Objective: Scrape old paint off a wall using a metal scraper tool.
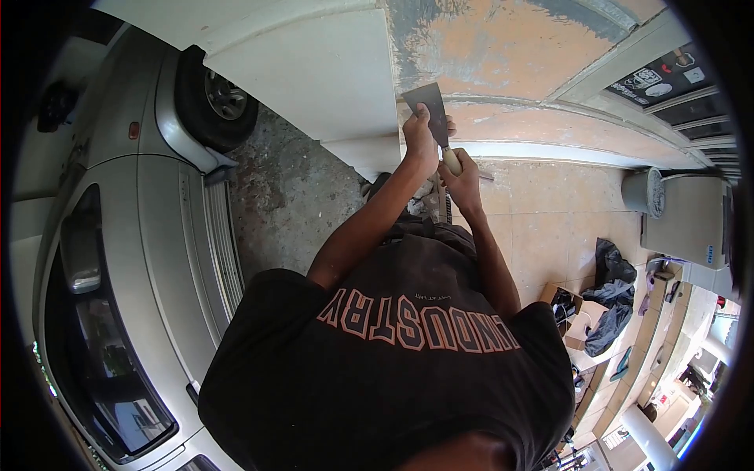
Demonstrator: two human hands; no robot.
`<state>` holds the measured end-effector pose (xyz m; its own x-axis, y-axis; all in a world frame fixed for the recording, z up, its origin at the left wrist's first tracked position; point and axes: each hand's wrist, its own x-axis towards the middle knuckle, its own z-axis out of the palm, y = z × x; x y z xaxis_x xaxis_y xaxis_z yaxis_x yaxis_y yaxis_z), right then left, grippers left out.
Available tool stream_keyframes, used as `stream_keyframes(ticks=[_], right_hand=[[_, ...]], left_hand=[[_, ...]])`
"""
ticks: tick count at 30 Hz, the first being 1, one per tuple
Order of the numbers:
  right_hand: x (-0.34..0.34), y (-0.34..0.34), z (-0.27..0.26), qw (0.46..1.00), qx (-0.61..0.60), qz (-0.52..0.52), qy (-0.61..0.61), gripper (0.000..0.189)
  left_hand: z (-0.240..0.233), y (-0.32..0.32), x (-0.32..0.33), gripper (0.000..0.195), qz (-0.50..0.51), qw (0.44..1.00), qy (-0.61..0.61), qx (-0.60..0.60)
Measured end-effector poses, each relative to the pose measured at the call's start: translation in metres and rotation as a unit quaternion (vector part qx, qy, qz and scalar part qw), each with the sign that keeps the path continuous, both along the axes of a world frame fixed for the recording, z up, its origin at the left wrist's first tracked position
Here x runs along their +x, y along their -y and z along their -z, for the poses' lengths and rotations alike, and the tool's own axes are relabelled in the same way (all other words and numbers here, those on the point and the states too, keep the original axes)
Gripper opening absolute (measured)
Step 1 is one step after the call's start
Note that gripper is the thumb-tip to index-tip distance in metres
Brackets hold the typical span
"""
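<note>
A putty knife [436, 115] with a wide dark metal blade and a pale handle is held up in front of me, blade pointing away. My right hand [462, 179] is closed around its handle. Against the blade lies my left hand [419, 138], its thumb on the blade's face and some fingertips showing past the far edge. Just beyond the blade stands a wall [500, 53] with orange paint, grey patches and scraped, worn spots. A white wall corner [330, 76] is to the left of the knife.
A silver vehicle [159, 235] is parked at the left on rough concrete [283, 194]. On the tiled floor [530, 235] at the right are a grey bucket [639, 191], a large bin-like container [683, 221], an open cardboard box [583, 324] and black plastic bags [612, 306]. Shelves with footwear are beyond.
</note>
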<state>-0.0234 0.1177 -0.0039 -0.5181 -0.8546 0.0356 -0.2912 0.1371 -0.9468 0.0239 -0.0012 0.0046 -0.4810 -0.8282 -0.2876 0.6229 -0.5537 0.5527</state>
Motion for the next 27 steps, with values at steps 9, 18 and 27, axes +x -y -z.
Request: stream_keyframes(ticks=[9,18,27], right_hand=[[-0.013,0.007,0.012,0.965,-0.013,-0.056,0.257,0.015],[-0.012,0.01,0.028,0.987,-0.006,0.0,0.159,0.022],[-0.003,0.013,0.032,0.999,-0.012,0.041,0.029,0.022]], left_hand=[[-0.006,0.001,0.001,0.042,0.018,0.998,0.054,-0.015],[-0.003,0.003,-0.001,0.042,0.013,0.999,0.044,0.0],[0.003,0.005,0.001,0.043,-0.007,0.998,0.057,0.005]])
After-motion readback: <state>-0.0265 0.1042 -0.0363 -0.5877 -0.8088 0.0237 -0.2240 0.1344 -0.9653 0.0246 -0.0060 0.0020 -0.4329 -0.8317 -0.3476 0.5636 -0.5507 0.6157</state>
